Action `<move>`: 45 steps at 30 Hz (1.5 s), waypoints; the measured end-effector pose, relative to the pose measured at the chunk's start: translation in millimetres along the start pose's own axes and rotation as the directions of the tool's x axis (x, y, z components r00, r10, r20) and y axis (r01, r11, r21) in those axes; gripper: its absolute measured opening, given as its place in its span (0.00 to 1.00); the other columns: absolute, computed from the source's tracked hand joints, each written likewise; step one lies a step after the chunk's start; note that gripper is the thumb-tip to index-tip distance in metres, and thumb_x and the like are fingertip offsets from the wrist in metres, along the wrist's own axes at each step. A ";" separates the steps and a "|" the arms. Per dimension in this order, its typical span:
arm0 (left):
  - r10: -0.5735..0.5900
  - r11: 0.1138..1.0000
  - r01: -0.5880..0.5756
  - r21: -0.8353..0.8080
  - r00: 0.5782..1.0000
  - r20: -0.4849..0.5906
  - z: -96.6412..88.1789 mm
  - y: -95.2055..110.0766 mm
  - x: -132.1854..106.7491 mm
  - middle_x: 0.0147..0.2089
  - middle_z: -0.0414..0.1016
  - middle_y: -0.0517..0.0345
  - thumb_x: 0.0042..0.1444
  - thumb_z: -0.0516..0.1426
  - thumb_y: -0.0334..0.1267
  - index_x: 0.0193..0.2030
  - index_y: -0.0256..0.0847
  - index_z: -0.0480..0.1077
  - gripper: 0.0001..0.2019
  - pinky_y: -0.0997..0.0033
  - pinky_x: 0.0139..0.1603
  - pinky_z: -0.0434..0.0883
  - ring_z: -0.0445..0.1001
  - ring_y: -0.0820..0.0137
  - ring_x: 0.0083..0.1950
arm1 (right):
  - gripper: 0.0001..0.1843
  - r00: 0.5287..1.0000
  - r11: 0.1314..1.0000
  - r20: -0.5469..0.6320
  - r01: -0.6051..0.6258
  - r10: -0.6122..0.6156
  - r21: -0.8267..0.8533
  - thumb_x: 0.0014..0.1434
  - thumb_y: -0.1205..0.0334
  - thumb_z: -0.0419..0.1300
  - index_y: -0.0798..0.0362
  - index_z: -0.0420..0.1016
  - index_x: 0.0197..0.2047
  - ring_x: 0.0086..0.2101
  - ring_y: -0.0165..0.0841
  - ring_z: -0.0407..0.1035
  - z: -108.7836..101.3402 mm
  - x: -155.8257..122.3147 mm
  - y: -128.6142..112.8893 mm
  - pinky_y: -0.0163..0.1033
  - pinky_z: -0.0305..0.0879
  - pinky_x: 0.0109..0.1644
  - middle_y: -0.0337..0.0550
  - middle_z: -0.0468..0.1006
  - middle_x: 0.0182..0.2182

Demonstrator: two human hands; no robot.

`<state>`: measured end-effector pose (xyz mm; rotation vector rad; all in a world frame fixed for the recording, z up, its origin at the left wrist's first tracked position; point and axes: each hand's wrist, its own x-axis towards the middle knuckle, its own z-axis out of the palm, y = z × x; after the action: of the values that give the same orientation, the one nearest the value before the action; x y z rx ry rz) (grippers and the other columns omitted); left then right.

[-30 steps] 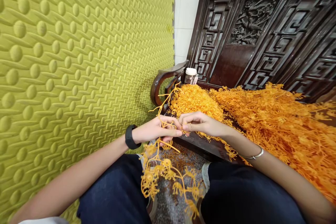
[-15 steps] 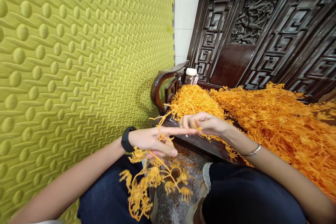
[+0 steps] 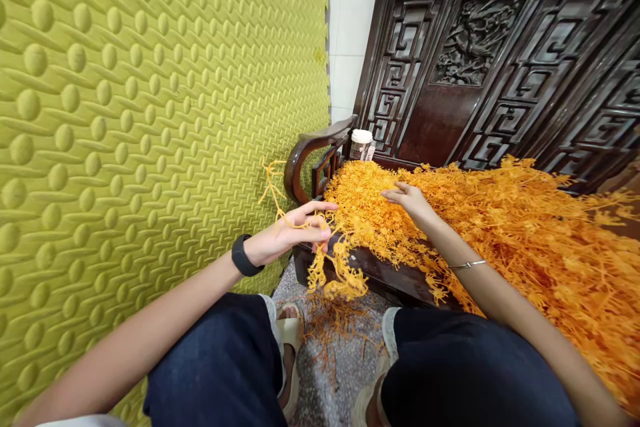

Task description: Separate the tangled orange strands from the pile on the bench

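Orange sprig [image 3: 346, 285], gripped by the left hand [image 3: 296, 232], hangs near the front edge of the settee [image 3: 387, 275]; light, steady pinching should serve. Right hand [image 3: 414, 204], seemingly empty, rests spread above the pile [image 3: 357, 187].

Apparently a home: a carved wooden bench [image 3: 443, 121] on the right, a bumpy yellow mat [image 3: 150, 127] on the left, white tiles [image 3: 353, 20] at the far side, sandals [image 3: 290, 332] on the near speckled floor [image 3: 333, 407].

Two hands [image 3: 290, 235] — one wristband [image 3: 242, 256], one bracelet [image 3: 468, 265]
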<state>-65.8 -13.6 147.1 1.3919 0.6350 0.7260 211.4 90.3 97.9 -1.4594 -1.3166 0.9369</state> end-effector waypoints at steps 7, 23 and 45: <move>0.055 0.994 -0.061 -0.092 0.997 -0.062 -3.5 -6.4 4.9 0.37 0.69 0.57 0.42 0.61 0.24 0.55 0.41 0.56 0.32 0.68 0.42 0.66 0.69 0.72 0.40 | 0.25 0.940 0.970 0.304 0.204 -0.156 -0.135 0.47 0.54 0.61 0.58 0.68 0.48 0.46 0.38 0.66 2.4 -22.1 -16.1 0.46 0.61 0.51 0.53 0.69 0.47; 0.113 0.985 -0.099 0.143 0.990 -0.090 1.4 -7.4 3.4 0.42 0.68 0.56 0.41 0.63 0.30 0.41 0.41 0.56 0.23 0.66 0.41 0.65 0.69 0.74 0.37 | 0.08 0.520 0.796 0.750 0.605 -0.409 0.015 0.56 0.59 0.56 0.57 0.68 0.34 0.32 0.28 0.66 40.8 -88.5 -66.0 0.35 0.61 0.39 0.41 0.72 0.31; -0.055 0.912 0.044 0.407 0.998 0.017 0.8 -7.1 0.5 0.30 0.64 0.64 0.44 0.61 0.41 0.42 0.40 0.58 0.21 0.79 0.22 0.61 0.62 0.81 0.24 | 0.11 0.526 0.818 0.751 0.574 -0.399 0.033 0.54 0.57 0.58 0.58 0.70 0.33 0.31 0.28 0.64 47.6 -99.7 -69.1 0.34 0.59 0.37 0.39 0.72 0.29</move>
<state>-64.3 -13.9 140.1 1.7584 0.8294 0.5492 133.2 -1.8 146.6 -0.7250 -2.3583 1.0388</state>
